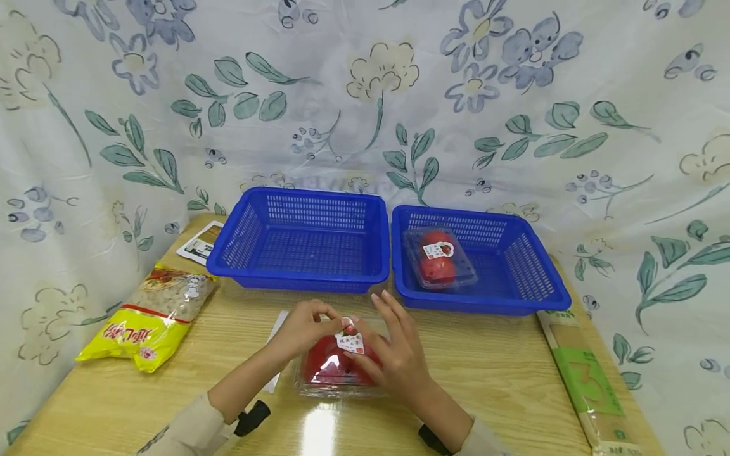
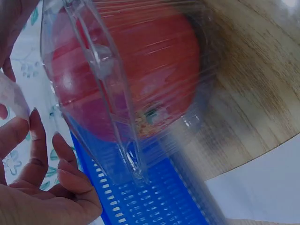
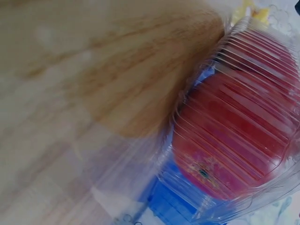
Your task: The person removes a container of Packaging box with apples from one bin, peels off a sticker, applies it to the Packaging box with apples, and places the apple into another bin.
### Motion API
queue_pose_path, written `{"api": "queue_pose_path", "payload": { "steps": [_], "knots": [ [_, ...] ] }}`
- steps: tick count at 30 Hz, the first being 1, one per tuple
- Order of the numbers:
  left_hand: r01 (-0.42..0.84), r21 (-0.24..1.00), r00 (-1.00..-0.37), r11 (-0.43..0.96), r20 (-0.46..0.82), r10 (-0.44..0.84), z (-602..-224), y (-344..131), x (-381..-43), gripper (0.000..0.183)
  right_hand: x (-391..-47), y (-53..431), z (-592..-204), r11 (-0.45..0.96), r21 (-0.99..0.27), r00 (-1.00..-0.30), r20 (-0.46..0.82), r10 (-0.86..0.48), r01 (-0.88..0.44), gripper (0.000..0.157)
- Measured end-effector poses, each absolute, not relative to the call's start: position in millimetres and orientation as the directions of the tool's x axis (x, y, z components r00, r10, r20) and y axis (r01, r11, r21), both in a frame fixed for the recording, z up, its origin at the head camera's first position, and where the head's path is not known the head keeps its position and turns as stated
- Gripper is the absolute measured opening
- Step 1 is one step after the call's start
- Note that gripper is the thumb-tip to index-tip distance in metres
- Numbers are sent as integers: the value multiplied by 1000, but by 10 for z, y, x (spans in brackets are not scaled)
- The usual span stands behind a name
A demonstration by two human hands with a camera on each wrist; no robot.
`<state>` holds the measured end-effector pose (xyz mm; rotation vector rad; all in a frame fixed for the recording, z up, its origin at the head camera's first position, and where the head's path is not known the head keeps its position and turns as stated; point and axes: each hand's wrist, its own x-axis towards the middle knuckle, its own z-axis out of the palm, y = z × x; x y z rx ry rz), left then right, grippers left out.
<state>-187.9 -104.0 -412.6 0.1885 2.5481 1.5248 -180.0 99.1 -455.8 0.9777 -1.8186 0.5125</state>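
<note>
A clear plastic clamshell box (image 1: 308, 384) with large red fruit (image 1: 322, 365) inside lies on the table in front of the baskets. Over its top is a white label (image 1: 350, 342) with a red fruit picture, its edge turned to the hands. My left hand (image 1: 300, 330) pinches the label's upper left edge between thumb and forefinger. My right hand (image 1: 403, 354) is at the label's right side, thumb and forefinger spread beside it, the other fingers extended. The left wrist view shows the label (image 2: 14, 98) raised off the lid, near fingers (image 2: 37, 140).
A blue basket (image 1: 296, 277) stands behind the box. Beside it, another blue basket (image 1: 485, 303) holds a second labelled fruit box (image 1: 438, 259). A yellow snack bag (image 1: 148, 320) lies left, a long green-banded packet (image 1: 587, 380) right. A white sheet (image 1: 276, 373) is partly under the box.
</note>
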Motion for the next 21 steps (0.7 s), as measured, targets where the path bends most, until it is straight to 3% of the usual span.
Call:
{"api": "queue_pose_path", "payload": {
  "steps": [5, 10, 15, 21],
  "knots": [
    [22, 881, -981, 472, -73, 182, -4143, -1019, -1926, 12, -1798, 990, -4608, 563, 112, -168, 891, -422, -819, 31],
    [114, 848, -978, 518, 5, 208, -4167, -998, -1973, 10, -1794, 961, -4632, 518, 160, -108, 887, -450, -840, 17],
    [197, 787, -971, 584, 76, 226, -4213, -970, -2011, 9, -1780, 933, -4641, 508, 148, -115, 885, -450, -849, 24],
    [194, 752, -973, 630, 67, 219, -4252, -948, -2002, 11, -1748, 930, -4660, 516, 121, -161, 868, -469, -848, 28]
  ]
}}
